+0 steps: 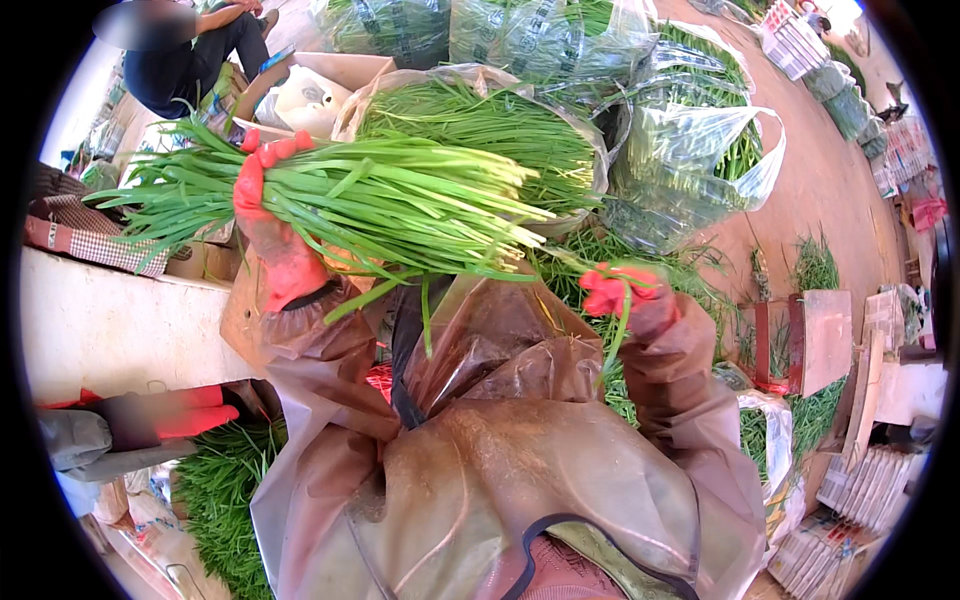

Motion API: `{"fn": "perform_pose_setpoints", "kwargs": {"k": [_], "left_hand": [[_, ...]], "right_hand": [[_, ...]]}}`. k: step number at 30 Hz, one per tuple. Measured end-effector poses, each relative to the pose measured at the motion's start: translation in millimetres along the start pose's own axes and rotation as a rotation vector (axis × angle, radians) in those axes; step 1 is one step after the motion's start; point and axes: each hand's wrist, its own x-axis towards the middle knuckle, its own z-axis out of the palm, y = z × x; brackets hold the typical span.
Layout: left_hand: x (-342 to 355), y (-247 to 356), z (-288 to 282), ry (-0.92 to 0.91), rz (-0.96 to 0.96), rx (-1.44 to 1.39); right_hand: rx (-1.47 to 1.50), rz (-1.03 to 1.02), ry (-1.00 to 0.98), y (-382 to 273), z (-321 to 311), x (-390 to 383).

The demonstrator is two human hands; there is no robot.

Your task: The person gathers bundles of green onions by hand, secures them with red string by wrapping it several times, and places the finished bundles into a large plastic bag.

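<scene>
My left hand [268,220], in a red glove, is wrapped round a large bunch of garlic chives [400,195]. The leafy tips point left and the pale cut ends point right; a few blades hang loose below. To the right of the cut ends, my right hand [625,290], also gloved in red, is closed with its fingers together. A few thin green blades [624,322] stick out of it and droop down. Both arms are in brown translucent plastic sleeves.
An open plastic bag of chives [480,130] lies just beyond the bunch, with more filled bags [690,150] behind and to the right. Loose chives [225,510] lie at lower left. A person [190,60] sits at far left. A wooden stool [820,340] stands at right.
</scene>
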Motion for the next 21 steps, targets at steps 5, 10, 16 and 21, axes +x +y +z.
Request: {"fn": "perform_pose_setpoints", "kwargs": {"k": [5,10,16,21], "left_hand": [[0,-11,17,-0.043,-0.003,-0.208],[-3,-7,22,-0.052,0.045,0.068],[2,-10,48,-0.068,-0.022,0.134],[13,10,19,0.174,-0.002,0.206]], "right_hand": [[-1.614,0.097,0.482,-7,-67,-29],[-1.658,-0.481,0.223,-17,103,2],[-1.884,-0.649,-0.153,-10,90,57],[-1.697,-0.429,0.284,6,-24,14]]}}
